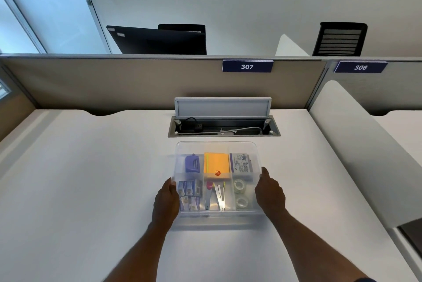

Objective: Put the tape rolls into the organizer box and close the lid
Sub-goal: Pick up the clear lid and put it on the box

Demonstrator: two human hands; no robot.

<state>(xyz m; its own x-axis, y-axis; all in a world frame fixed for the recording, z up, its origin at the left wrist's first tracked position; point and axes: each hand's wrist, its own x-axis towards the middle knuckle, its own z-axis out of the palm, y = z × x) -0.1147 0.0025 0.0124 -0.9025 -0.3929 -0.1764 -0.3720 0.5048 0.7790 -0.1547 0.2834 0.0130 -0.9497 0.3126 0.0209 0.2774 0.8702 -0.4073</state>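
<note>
A clear plastic organizer box [217, 145] sits on the white desk in front of me, with its transparent lid lying over the top. Two clear tape rolls [239, 187] lie one behind the other in the near right compartment. My left hand [167, 199] presses against the box's left side and my right hand [269, 191] against its right side, fingers on the lid's edges. Other compartments hold orange sticky notes, a purple stapler, small packets, and metal clips.
An open cable hatch [223, 126] with a raised flap lies in the desk just behind the box. A beige partition [137, 83] labelled 307 closes the far edge. A white divider [349, 144] bounds the desk on the right.
</note>
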